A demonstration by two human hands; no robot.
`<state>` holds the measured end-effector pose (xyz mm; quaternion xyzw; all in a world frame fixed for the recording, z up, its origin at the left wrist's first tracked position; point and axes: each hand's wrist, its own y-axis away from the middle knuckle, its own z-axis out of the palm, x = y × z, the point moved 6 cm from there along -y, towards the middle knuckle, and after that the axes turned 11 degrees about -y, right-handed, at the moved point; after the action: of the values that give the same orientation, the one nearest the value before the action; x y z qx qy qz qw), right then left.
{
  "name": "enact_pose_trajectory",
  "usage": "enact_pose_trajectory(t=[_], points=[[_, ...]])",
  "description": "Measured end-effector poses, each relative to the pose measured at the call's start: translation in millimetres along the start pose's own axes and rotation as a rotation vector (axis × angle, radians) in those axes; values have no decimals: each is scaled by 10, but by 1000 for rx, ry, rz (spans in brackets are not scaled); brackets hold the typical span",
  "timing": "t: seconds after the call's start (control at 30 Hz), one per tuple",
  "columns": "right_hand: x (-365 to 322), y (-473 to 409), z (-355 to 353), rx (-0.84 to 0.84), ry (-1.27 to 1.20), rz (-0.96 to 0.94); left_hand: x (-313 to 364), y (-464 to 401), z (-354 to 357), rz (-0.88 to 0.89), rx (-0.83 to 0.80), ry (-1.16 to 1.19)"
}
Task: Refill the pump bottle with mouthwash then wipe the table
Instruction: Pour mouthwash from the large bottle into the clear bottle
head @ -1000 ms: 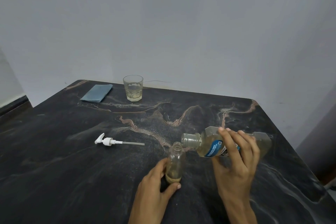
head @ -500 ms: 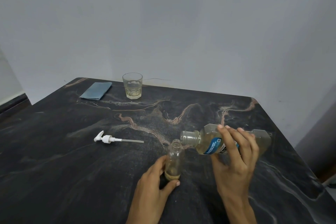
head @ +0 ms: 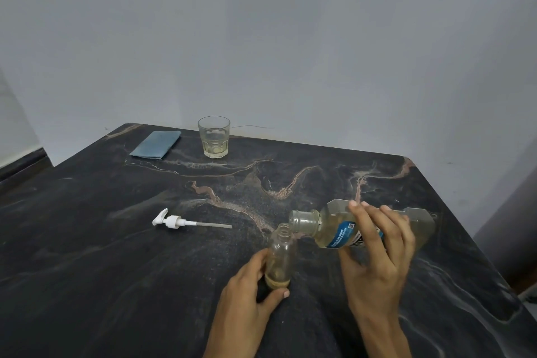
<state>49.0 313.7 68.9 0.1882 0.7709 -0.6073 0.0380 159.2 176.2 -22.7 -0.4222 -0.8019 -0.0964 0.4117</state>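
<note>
A small clear pump bottle (head: 281, 256) stands upright on the dark marble table (head: 116, 270), its neck uncapped, with a thin layer of yellowish liquid at the bottom. My left hand (head: 250, 296) grips its base. My right hand (head: 377, 253) holds the large mouthwash bottle (head: 334, 227) tipped on its side, its open mouth just over the small bottle's neck. The white pump head (head: 174, 222) with its tube lies flat on the table to the left. A folded blue cloth (head: 155, 144) lies at the far left.
A drinking glass (head: 214, 136) with a little pale liquid stands at the table's back edge, next to the cloth. A grey wall rises behind the table. The table's right edge runs close to my right arm.
The mouthwash bottle has tipped slightly further and edged toward the small bottle's neck. The view has drifted a little. Both hands keep their hold.
</note>
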Motion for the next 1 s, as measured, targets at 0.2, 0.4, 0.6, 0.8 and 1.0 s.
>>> enact_pose_trajectory(t=[0.2,0.4,0.6,0.8,1.0], points=[[-6,2,1,-3,4,2,7,6,1,0,-3,-2],[-9,-5,-6,3,-5,9,2,1,12,-11,-27,11],[-13,-3,-10,5,-8,15,10,8,4,-7,-24,8],[-19,-8,-8,7,-2,15,14,4,1,-7,-25,-5],[-20,-9,-12,5,-3,18,16,12,-6,1,-22,-2]])
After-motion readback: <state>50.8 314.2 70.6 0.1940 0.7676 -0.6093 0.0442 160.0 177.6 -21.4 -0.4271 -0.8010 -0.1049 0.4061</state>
